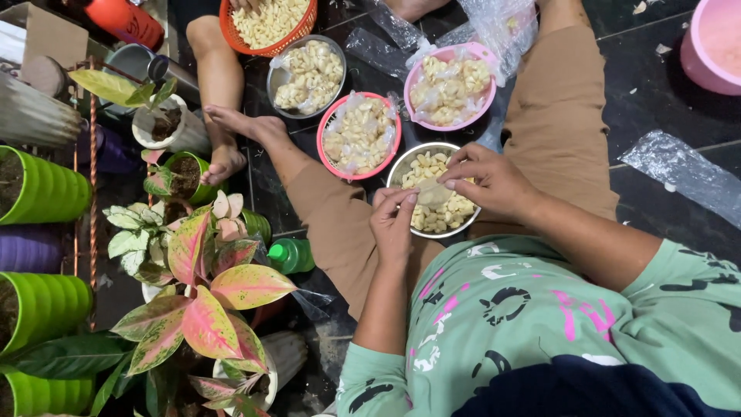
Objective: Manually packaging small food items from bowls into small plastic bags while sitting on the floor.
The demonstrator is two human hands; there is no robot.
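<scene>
Fingers of both hands pinch one pale wafer (433, 191) just above the steel bowl (401, 166) of pale pieces: left hand (394, 220) nips its near edge with narrow fingertips, right hand (492, 181) curls closed over its far side.

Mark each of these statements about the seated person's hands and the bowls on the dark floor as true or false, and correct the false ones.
1. Both hands hold one pale flat piece between them. True.
2. The hands work above a pink bowl. False: the left hand and right hand are over a metal bowl.
3. The orange basket is empty. False: it holds pale pieces.
4. Two pink bowls are lined with clear plastic. True.
5. A green bottle lies beside the potted plants. True.
</scene>
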